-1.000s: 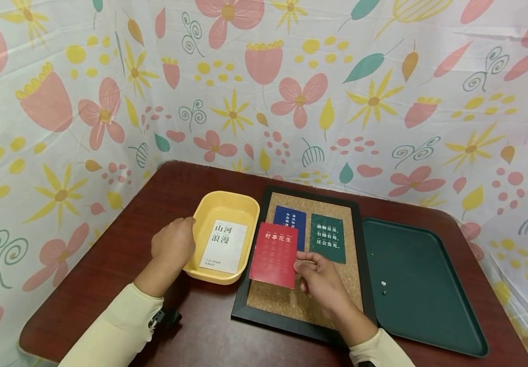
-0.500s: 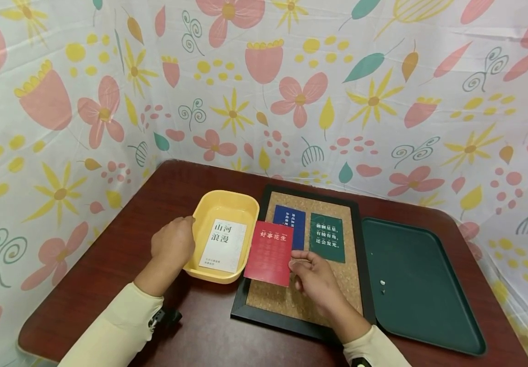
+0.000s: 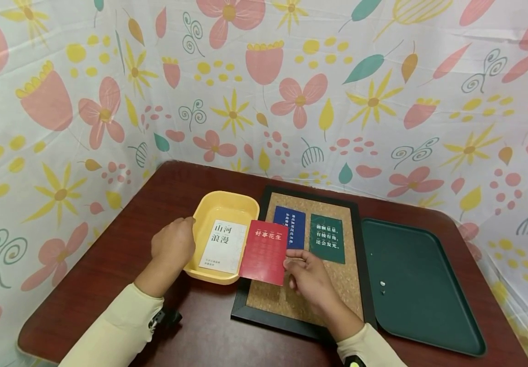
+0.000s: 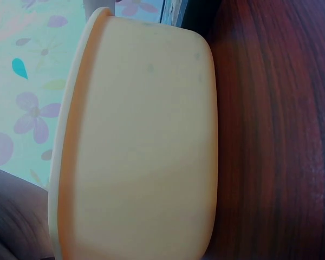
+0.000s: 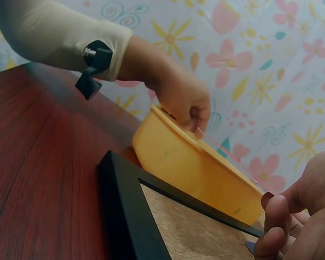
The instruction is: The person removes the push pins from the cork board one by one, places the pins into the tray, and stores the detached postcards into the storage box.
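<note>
In the head view my right hand pinches a red card with white Chinese lettering by its right edge. The card hangs over the left side of a black-framed cork board, its left edge overlapping a yellow plastic basin. At the basin's left rim is my left hand; the right wrist view shows its fingers curled over that rim. A white card with black lettering lies inside the basin. The left wrist view is mostly filled by the basin's outer wall.
On the cork are a blue card, partly hidden by the red one, and a green card. A dark green tray to the right carries small shiny bits. Flowered cloth walls the brown table.
My right hand has carried the red card leftward, from above the board to the basin's right edge. My left hand stays in place on the rim.
</note>
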Demonstrator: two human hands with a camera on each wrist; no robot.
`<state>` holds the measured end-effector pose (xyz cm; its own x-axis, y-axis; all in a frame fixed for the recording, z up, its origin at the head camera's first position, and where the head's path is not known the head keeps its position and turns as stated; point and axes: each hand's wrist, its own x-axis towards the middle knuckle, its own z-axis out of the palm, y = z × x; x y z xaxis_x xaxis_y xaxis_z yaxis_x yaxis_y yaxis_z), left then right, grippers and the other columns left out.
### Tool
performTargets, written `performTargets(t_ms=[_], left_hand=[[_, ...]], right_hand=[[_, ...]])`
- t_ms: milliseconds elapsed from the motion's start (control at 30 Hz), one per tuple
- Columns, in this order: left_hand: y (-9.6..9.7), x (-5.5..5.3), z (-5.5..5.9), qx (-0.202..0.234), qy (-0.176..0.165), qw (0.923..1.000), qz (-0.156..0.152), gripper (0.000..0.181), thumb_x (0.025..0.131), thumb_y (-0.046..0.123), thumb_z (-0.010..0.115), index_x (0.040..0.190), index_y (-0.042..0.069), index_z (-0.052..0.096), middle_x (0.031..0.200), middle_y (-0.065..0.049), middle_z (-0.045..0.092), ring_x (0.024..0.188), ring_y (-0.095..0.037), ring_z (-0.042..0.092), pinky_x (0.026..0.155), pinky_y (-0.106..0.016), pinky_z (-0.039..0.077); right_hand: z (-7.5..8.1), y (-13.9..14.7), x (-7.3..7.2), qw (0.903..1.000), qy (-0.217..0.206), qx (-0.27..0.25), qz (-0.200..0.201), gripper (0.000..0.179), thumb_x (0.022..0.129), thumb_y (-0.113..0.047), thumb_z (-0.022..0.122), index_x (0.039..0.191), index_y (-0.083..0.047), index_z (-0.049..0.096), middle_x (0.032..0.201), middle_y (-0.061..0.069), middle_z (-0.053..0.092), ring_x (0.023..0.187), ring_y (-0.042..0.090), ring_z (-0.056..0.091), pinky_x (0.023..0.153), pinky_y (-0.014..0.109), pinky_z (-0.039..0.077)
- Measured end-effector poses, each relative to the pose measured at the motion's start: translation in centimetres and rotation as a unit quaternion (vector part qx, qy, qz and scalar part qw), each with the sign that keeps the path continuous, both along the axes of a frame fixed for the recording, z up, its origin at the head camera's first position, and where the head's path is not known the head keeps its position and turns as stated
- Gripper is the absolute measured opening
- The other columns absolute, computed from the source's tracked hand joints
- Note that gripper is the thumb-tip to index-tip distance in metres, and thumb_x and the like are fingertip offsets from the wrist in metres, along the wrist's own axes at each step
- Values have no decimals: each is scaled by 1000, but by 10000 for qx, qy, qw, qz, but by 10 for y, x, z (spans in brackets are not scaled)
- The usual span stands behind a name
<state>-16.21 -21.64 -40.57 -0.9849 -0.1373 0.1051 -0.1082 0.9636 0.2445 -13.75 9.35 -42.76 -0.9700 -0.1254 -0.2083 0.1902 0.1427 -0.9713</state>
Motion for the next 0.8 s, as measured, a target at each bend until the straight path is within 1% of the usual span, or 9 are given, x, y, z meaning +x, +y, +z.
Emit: performTargets(t_ms=[133,300,600,800], left_hand=[[0,0,-1,-40,70,10000,-12,33,100,4,56,131,6,67,107,-14,68,92,-37,68,70,-55,55],[0,0,-1,-41,148,9999,-16,31,101,7,56,130,6,68,107,-14,68,92,-38,69,70,-55,55],[0,0,-1,-42,122,9999,-18,31,101,6,55,130,6,68,105,-13,68,92,-37,68,70,-55,55],[0,0,-2,-41,128,9999,1,31,102,6,55,130,6,68,106,-13,68,92,-37,68,70,-55,55]], right_hand=[[-1,-3,-1,10000,18,-46,-14,30,101,-5,60,130,1,57,89,9,67,55,14,49,46,25,38],[-2,-6,-2,9999,22,-98,-21,29,100,-4,59,129,2,57,87,9,66,55,13,49,46,25,39],[-2,-11,-3,9999,7,-140,47,30,101,-6,59,130,2,56,85,8,63,56,14,49,47,26,39],[-3,-14,-5,9997,0,-232,37,30,101,-5,58,130,3,56,89,9,66,56,13,49,46,25,39]])
